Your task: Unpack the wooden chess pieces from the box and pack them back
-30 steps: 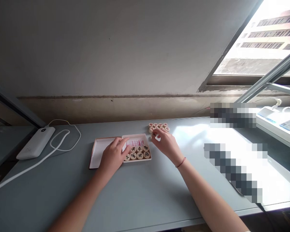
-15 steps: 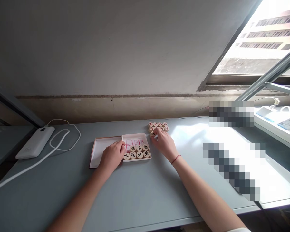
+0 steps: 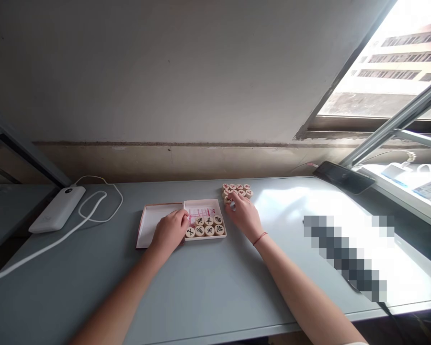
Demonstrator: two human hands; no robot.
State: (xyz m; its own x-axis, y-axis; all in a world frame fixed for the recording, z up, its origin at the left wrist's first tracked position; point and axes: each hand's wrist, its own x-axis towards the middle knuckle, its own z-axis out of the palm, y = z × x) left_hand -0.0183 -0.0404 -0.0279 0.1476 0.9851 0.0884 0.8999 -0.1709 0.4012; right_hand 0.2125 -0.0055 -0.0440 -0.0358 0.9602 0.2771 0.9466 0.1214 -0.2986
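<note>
A small open box (image 3: 205, 238) lies on the grey table, its lid (image 3: 150, 223) folded out flat to the left. Several round wooden Chinese chess pieces (image 3: 209, 231) with dark characters fill its front part. A pink-lined paper (image 3: 200, 212) shows behind them. My left hand (image 3: 169, 229), fingers curled, grips the box's left rim by the hinge. Beyond the box's right corner, my right hand (image 3: 244, 215) has its fingers closed on a dark-lettered chess piece (image 3: 227, 200), partly hidden. That piece is at the near side of a stacked block of red-lettered pieces (image 3: 240, 187).
A white power bank (image 3: 57, 209) with a white cable (image 3: 91, 211) is at the left. On the right are a phone-like dark device (image 3: 345, 176), a blurred-out dark object (image 3: 345, 258) and a metal frame (image 3: 384, 122). The wall (image 3: 172, 86) rises behind the table.
The view has shifted slightly, so everything sits a little further right. Both hands keep nearly the same place and grip.
</note>
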